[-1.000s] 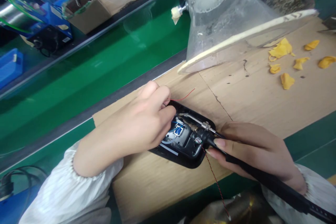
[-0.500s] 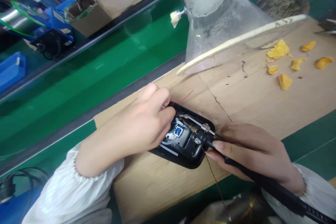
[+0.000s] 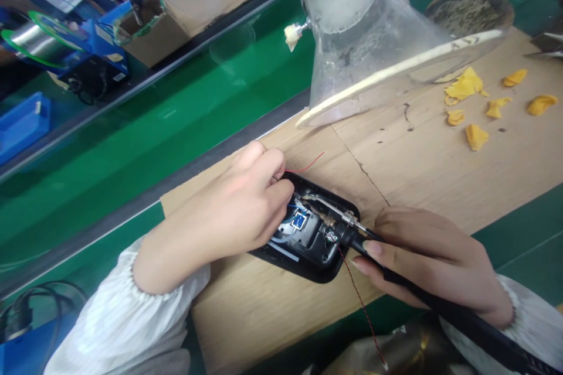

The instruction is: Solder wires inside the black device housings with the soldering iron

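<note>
Clock read from the black housing (image 3: 314, 269), lying open on the tan board (image 3: 417, 181) between our hands. Solder spool (image 3: 39, 41) sat far off at 10. At 9–10, our left hand (image 3: 233, 205) was closed over the housing's rim, knuckles near the board's back edge; a red wire (image 3: 312, 164) emerged beside its fingertips, but we could not tell what they pinched. Bare board at 7; hood (image 3: 360, 64) rim well apart at 1. Our right hand (image 3: 435, 258), at 3–4, gripped the soldering iron (image 3: 352, 238), its metal end reaching inside. Open board at 2, out to yellow scraps (image 3: 466, 85). Housing rounded, glossy; within, left to right, pale tubing (image 3: 281, 240), a blue part (image 3: 299, 221), and a twisted wire (image 3: 363, 304) trailing towards 5.
</note>
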`<state>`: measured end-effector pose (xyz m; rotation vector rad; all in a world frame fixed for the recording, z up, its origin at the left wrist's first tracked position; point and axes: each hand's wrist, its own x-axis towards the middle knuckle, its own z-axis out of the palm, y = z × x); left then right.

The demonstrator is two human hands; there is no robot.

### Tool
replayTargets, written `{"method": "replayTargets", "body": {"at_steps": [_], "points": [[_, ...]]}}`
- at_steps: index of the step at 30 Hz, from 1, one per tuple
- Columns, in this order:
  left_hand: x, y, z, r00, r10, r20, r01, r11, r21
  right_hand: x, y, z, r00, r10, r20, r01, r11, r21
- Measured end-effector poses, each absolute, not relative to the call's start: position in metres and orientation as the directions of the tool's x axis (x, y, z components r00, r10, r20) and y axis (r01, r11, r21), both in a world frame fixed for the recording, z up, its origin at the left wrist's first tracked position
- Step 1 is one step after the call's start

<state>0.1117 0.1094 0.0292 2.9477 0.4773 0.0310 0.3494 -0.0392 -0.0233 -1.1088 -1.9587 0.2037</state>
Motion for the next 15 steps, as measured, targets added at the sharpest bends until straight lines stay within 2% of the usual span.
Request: {"method": "replayTargets", "body": {"at_steps": [15], "points": [[0.1104,0.1107,0.0277,0.948,0.317,0.006,0.313,-0.937,0.154,0.3507,-0.0406,-0.0216,-0.233,0.773,0.591,0.619,0.586,-0.523]]}}
